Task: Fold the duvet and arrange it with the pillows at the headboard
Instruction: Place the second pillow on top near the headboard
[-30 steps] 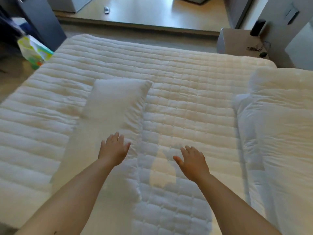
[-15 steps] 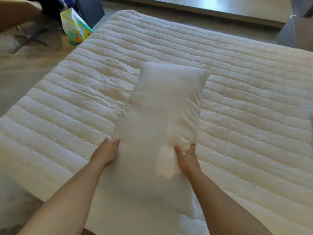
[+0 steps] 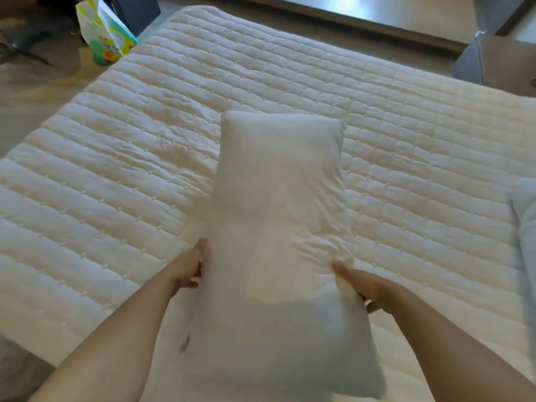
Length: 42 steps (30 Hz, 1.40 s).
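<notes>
Both hands, left hand (image 3: pixel 185 266) and right hand (image 3: pixel 367 287), clasp the long pillow (image 3: pixel 278 227) by its opposite edges, fingers pinching fabric, apparently to carry it level over the bed (image 3: pixel 116 169).

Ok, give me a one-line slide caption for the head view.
Both hands, left and right, grip a white pillow by its sides over the quilted mattress.
</notes>
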Motion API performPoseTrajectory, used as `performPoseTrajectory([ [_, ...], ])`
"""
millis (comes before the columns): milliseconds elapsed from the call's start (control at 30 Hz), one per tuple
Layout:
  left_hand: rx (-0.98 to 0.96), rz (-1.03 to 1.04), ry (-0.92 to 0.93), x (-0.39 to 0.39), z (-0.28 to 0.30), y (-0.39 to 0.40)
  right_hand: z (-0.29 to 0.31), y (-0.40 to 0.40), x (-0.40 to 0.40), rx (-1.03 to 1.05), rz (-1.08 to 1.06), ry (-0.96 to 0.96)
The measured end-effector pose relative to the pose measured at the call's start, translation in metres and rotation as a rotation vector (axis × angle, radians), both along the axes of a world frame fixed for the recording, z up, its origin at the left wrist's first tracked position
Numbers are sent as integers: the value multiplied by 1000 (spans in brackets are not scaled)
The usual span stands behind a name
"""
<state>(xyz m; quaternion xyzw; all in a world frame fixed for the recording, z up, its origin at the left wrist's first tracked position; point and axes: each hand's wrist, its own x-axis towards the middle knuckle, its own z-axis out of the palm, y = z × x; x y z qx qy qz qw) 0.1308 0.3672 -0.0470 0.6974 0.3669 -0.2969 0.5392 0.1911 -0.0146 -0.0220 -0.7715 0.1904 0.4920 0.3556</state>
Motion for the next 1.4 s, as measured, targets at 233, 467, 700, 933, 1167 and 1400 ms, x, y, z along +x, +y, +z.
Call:
performPoseTrajectory([
  [233, 91, 144, -276, 56, -19, -17, -16, 41, 59, 228, -458, -496],
  [467, -77, 225, -228, 53, -27, -26, -24, 49, 44, 159, -317, -442],
  [700, -45, 131, -327, 59, 5, -42, 35, 26, 31, 230, -353, -508],
  [933, -100, 17, -504, 57, 112, -126, 126, -40, 3, 219, -442, -661],
  [1167, -360, -147, -650, 54, 189, -259, 220, -169, -54, 174, -559, -791],
  [1400, -438, -393, -768, 65, 255, -435, 306, -325, -105, 52, -720, -968],
])
